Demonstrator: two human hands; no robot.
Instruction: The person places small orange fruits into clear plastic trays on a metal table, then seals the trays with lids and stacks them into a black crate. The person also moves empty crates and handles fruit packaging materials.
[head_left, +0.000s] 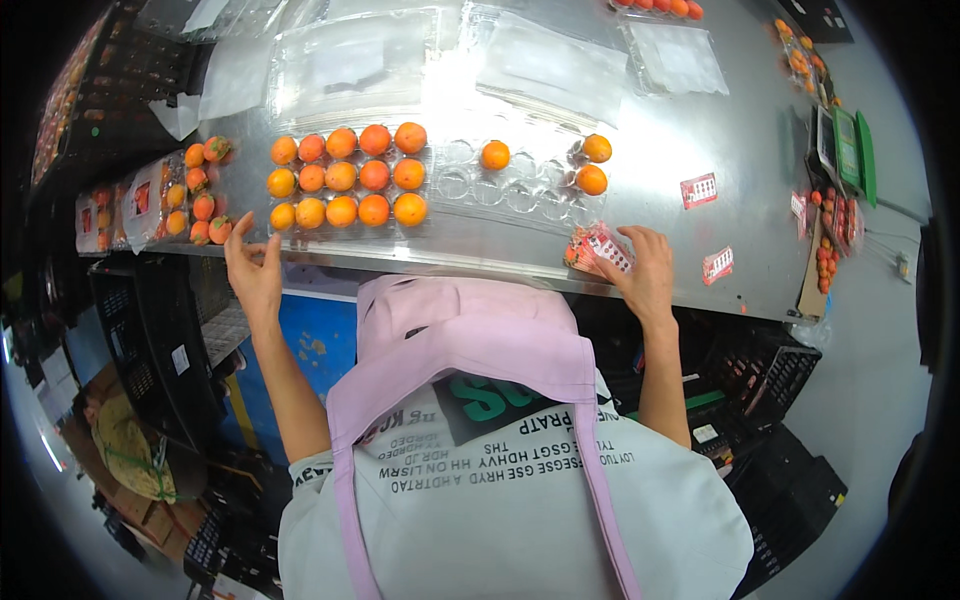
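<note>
Several orange persimmon-like fruits (341, 175) fill a clear plastic tray on the metal table. Right beside it, a second clear tray (520, 196) holds three more fruits (495, 155) among bare cups. My left hand (255, 262) is at the table edge with fingers apart, nothing in it, close to loose red-orange fruits (202, 206). At the near edge on the right, my right hand (646, 264) has its thumb and fingers around the side of a pile of red-and-white printed labels (600, 247); whether it grips any is not clear.
Stacks of clear plastic trays (352, 67) lie at the back. Packed fruit trays (142, 202) sit at the left. Two loose labels (699, 190) lie on the right, with a green scale (847, 150) beyond. Black crates (150, 352) stand below the table. A person (127, 450) is at lower left.
</note>
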